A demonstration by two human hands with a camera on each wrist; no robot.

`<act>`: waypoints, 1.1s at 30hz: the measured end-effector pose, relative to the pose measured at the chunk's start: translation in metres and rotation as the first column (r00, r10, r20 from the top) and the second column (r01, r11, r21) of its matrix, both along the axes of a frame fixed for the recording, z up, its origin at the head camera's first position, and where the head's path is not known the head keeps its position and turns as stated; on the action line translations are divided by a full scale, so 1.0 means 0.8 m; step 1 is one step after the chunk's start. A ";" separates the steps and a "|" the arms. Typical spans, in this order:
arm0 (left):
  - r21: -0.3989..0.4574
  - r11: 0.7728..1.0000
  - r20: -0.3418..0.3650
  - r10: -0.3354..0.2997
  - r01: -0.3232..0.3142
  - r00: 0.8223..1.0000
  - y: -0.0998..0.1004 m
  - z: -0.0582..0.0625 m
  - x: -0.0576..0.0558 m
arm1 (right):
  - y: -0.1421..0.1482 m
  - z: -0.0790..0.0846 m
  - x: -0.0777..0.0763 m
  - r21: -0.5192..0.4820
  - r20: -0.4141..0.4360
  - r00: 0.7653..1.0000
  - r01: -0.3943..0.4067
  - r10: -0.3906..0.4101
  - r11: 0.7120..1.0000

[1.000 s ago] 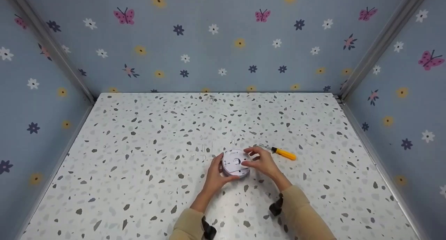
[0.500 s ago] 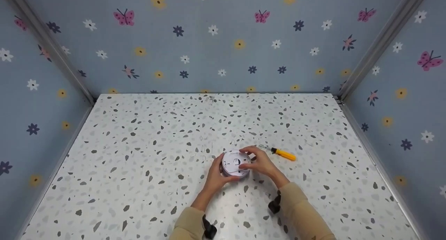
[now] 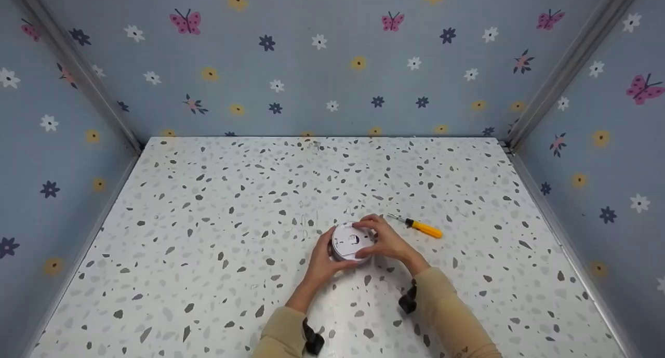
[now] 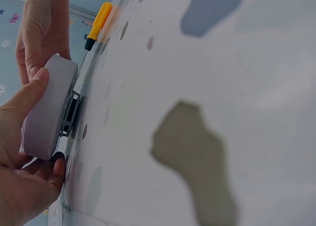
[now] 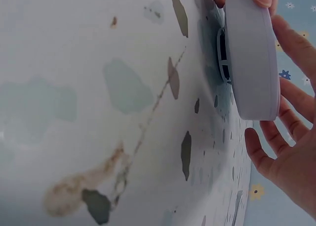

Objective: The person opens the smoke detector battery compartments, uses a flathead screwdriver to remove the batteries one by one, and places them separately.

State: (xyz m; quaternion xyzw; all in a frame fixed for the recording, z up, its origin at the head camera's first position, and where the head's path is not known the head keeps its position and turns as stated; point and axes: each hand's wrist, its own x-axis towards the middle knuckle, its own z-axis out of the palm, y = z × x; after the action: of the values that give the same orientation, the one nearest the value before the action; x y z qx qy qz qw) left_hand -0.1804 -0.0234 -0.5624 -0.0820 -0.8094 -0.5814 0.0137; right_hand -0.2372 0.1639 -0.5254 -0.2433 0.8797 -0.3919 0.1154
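Observation:
A round white smoke detector point(image 3: 344, 242) lies with its flat backplate facing up; its slots and small central opening show in the head view. My left hand point(image 3: 321, 263) holds it round the left side, thumb in front and fingers behind. My right hand point(image 3: 387, 241) grips over the right part of the backplate, thumb toward me and index finger on the far side. In the left wrist view the side of the smoke detector point(image 4: 49, 110) is seen, with a dark slotted grille underneath, close to the tabletop. The right hand's other fingers point(image 5: 264, 154) hang loosely beside the rim.
A screwdriver point(image 3: 426, 229) with a yellow handle lies to the right of the hands, its shaft pointing to the back left. The speckled white tabletop point(image 3: 208, 233) is bounded by patterned blue panels point(image 3: 332, 62) at back and sides.
My right thumb and index finger have shifted left onto the backplate and spread farther apart. The left hand keeps its hold, and the screwdriver stays put.

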 end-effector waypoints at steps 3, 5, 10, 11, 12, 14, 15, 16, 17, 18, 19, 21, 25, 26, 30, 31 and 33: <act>-0.003 1.000 0.005 0.004 -0.004 1.000 0.000 0.000 0.000 | -0.001 0.000 -0.002 0.008 -0.005 1.000 -0.004 0.004 1.000; -0.001 1.000 0.004 0.003 -0.003 1.000 0.000 0.000 0.001 | -0.002 0.000 -0.002 0.012 -0.009 1.000 -0.004 0.004 1.000; -0.008 1.000 -0.007 0.005 -0.006 1.000 0.000 0.000 0.001 | -0.002 0.002 -0.003 0.019 -0.010 1.000 -0.003 0.003 1.000; -0.010 1.000 -0.009 0.006 -0.006 1.000 0.000 0.000 0.001 | -0.002 0.002 -0.003 0.020 -0.008 1.000 -0.003 0.003 1.000; -0.011 1.000 -0.011 0.006 -0.007 1.000 0.000 0.000 0.001 | -0.002 0.003 -0.003 0.021 -0.006 1.000 -0.005 0.005 1.000; -0.011 1.000 -0.018 0.007 -0.008 1.000 0.000 0.000 0.001 | -0.002 0.004 -0.004 0.029 -0.005 1.000 -0.011 0.011 1.000; -0.007 1.000 -0.019 0.007 -0.007 1.000 0.000 -0.001 0.001 | -0.003 0.005 -0.004 0.033 -0.003 1.000 -0.014 0.014 0.999; -0.003 1.000 -0.019 0.007 -0.007 1.000 0.000 -0.001 0.001 | -0.003 0.005 -0.003 0.040 -0.002 1.000 -0.016 0.016 0.999; -0.001 1.000 -0.018 0.007 -0.007 1.000 0.000 -0.001 0.001 | -0.003 0.005 -0.003 0.049 -0.001 1.000 -0.018 0.018 0.999; 0.000 1.000 -0.016 0.008 -0.008 1.000 0.000 -0.001 0.001 | -0.003 0.005 -0.003 0.056 -0.005 1.000 -0.021 0.022 0.998; 0.001 1.000 -0.015 0.008 -0.008 1.000 0.000 -0.001 0.001 | -0.003 0.005 -0.003 0.062 -0.012 1.000 -0.024 0.024 0.998; 0.007 1.000 -0.016 0.006 -0.006 1.000 0.000 -0.002 0.001 | -0.002 0.004 -0.004 0.067 -0.038 0.999 -0.034 0.037 0.997; 0.032 0.999 -0.023 -0.004 0.005 1.000 -0.001 -0.003 0.001 | -0.001 0.001 -0.006 0.060 -0.092 0.994 -0.058 0.063 0.997; 0.037 0.999 -0.024 -0.008 0.009 1.000 -0.001 -0.003 0.001 | -0.001 0.001 -0.007 0.055 -0.100 0.992 -0.065 0.070 0.996; 0.036 0.999 -0.009 -0.009 0.009 1.000 -0.001 -0.003 0.000 | 0.000 0.001 -0.007 0.041 -0.092 0.993 -0.072 0.075 0.997; 0.034 0.999 0.000 -0.008 0.008 1.000 -0.001 -0.003 0.001 | 0.000 0.002 -0.007 0.038 -0.085 0.994 -0.072 0.075 0.997; 0.032 0.999 0.011 -0.004 0.004 1.000 -0.001 -0.002 0.001 | 0.001 0.003 -0.006 0.038 -0.070 0.995 -0.070 0.072 0.997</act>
State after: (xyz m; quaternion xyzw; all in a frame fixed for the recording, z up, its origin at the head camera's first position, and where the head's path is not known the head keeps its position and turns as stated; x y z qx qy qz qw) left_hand -0.1798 -0.0245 -0.5643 -0.0804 -0.7998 -0.5948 0.0094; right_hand -0.2423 0.1643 -0.5232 -0.2862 0.8809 -0.3628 0.1023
